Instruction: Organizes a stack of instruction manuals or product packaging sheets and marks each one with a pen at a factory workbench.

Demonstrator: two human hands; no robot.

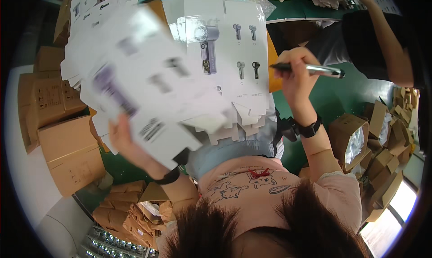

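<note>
My left hand (123, 139) grips the lower left edge of a flat, unfolded white carton (148, 82), printed with purple and grey handheld devices. Motion smears this sheet, which is tilted over the left part of a stack. To its right, another flat white carton (227, 46) lies face up, with one large purple device and several smaller ones printed on it. In my right hand (298, 80) is a marker pen (326, 71) with a silver barrel, held between the fingers. Its dark tip points left, close to the right edge of that carton.
More flat white cartons (74, 51) are piled at the left. Brown cardboard boxes (69, 152) stand on the left, and open boxes (348, 139) with clear plastic inside on the right. At the upper right, another person's arm (387, 37) reaches toward a green table (294, 13).
</note>
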